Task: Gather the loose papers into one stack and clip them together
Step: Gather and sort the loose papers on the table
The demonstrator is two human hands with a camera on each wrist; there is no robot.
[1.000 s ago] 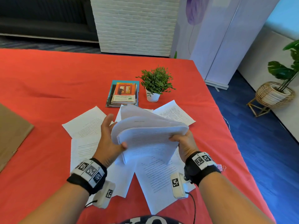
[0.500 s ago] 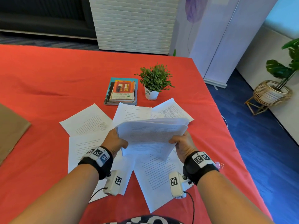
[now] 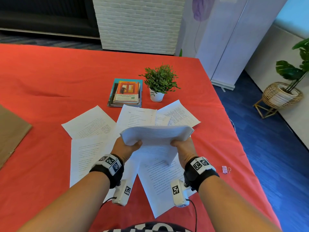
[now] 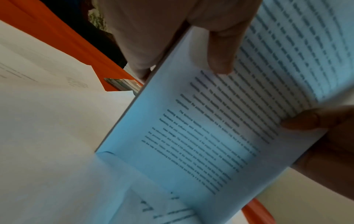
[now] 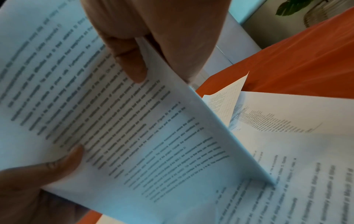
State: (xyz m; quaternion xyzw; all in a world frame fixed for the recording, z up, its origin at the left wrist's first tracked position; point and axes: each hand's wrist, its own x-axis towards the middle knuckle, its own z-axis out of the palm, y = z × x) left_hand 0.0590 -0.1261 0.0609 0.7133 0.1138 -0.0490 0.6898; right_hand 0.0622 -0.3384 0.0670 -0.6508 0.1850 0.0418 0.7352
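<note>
A stack of printed papers (image 3: 157, 139) is held above the red table, its top bent away from me. My left hand (image 3: 128, 148) grips its left edge, thumb on the printed face, and my right hand (image 3: 182, 148) grips the right edge the same way. The wrist views show the stack (image 4: 210, 128) (image 5: 124, 128) with its lower edge on a sheet below. Several loose sheets (image 3: 90, 123) lie fanned on the cloth around and under the stack. A pink binder clip (image 3: 225, 169) lies on the table right of my right wrist.
A pile of books (image 3: 126, 92) and a small potted plant (image 3: 158, 84) stand behind the papers. A brown cardboard piece (image 3: 11, 131) lies at the left. The table's right edge (image 3: 234, 131) drops to a blue floor with a basket plant (image 3: 282, 94).
The upper sheets were fanned up and loose; now they are flattened into one stack. My left hand moved from under the pages to gripping the left edge, and the stack lowered.
</note>
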